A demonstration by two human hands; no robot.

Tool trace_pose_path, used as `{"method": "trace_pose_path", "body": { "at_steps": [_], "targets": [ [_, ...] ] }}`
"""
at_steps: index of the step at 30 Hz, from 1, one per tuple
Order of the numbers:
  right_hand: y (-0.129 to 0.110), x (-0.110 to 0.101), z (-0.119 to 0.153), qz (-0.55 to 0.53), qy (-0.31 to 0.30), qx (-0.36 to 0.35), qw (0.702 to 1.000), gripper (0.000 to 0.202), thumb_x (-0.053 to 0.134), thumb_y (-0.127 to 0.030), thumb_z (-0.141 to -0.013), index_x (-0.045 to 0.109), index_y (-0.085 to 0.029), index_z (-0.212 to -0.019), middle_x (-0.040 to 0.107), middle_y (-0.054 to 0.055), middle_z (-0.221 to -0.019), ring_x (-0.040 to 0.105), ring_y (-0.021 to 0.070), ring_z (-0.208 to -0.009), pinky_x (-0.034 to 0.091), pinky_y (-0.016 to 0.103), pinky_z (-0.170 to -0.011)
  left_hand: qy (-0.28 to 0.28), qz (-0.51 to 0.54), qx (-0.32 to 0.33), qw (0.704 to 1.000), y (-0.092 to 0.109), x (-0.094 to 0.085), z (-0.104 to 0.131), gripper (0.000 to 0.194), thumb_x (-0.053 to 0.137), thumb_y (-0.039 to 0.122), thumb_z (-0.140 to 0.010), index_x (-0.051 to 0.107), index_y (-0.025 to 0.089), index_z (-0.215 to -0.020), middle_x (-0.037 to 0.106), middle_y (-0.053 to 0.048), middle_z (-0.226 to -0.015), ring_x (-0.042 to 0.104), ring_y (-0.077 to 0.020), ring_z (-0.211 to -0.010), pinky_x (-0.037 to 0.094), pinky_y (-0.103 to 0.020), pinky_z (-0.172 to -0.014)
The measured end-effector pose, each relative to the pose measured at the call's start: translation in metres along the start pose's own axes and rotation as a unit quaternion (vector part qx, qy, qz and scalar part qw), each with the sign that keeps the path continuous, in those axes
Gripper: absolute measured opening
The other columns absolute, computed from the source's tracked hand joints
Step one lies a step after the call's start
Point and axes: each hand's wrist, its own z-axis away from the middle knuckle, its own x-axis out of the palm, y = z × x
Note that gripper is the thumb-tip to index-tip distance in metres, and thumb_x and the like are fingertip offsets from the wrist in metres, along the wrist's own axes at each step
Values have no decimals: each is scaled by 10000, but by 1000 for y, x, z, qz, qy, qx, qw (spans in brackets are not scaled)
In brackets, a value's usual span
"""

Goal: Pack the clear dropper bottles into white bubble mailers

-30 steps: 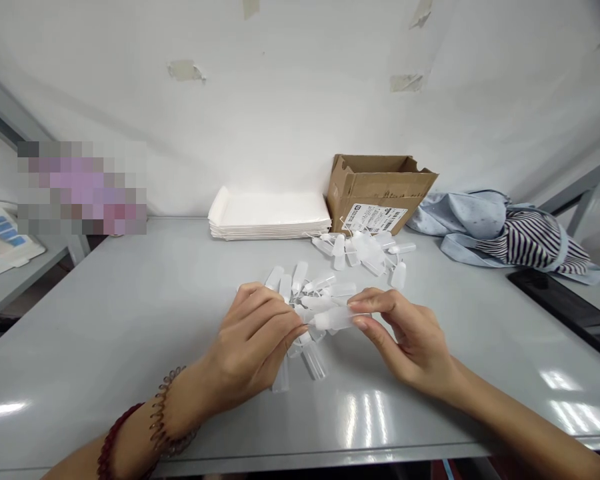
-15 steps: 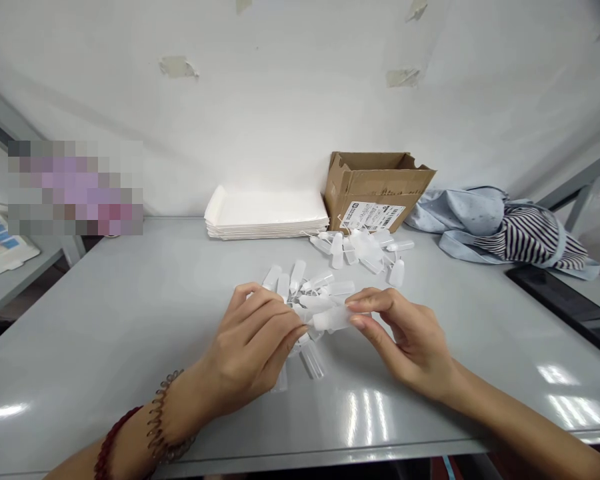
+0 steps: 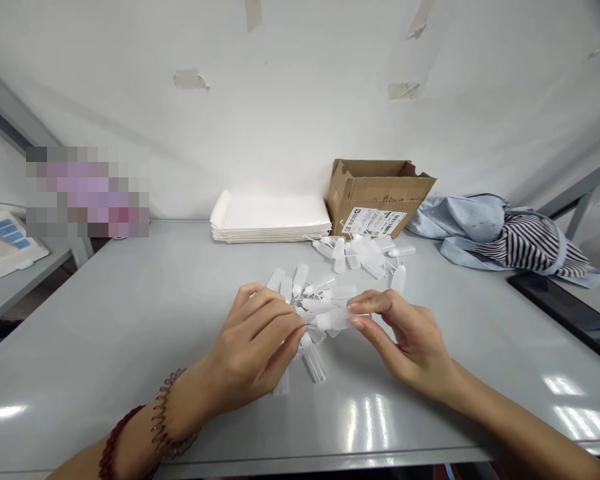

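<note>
Your right hand (image 3: 410,340) pinches the translucent bottle (image 3: 333,319) at its right end, left hand (image 3: 255,347) its left tip. Align both; squeeze lightly.

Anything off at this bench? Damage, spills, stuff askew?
The cardboard box has a ragged notch at its upper right, possibly torn. Tape scraps cling to the wall, holding nothing. Translucent plastic pieces lie jumbled near the left hand and right hand, untidy but maybe normal. No liquid spill visible.
</note>
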Motion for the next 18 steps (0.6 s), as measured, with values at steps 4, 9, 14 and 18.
{"method": "trace_pose_path", "body": {
  "at_steps": [4,9,14,18],
  "targets": [
    [-2,1,0,15,1,-7,1000,110,538,-134,-875,569,-213,-945,644,22,-730,684,184,-723,562,285,-599,0,1,6,1000,0,1,1,125,587,14,-803,569,134,-830,631,-36,-721,543,-173,-728,425,-351,-700],
    [-1,0,0,20,-9,1,1000,89,541,-149,-878,557,-218,-932,668,26,-744,681,178,-713,556,277,-593,-3,4,5,1000,-1,4,3,119,565,25,-815,569,143,-829,624,-32,-719,542,-173,-731,431,-342,-696],
    [0,3,2,7,-24,10,1000,96,522,-140,-888,551,-212,-944,672,31,-752,674,171,-708,554,283,-603,4,15,6,1000,-2,5,5,150,578,-3,-792,566,137,-845,626,-44,-724,530,-179,-734,434,-352,-687],
    [0,6,5,-10,-47,21,999,103,519,-133,-890,547,-207,-956,681,31,-763,681,166,-719,546,256,-586,13,29,-4,999,0,4,3,175,578,-15,-790,564,137,-875,627,-40,-738,526,-171,-740,437,-350,-691]
  ]
}}
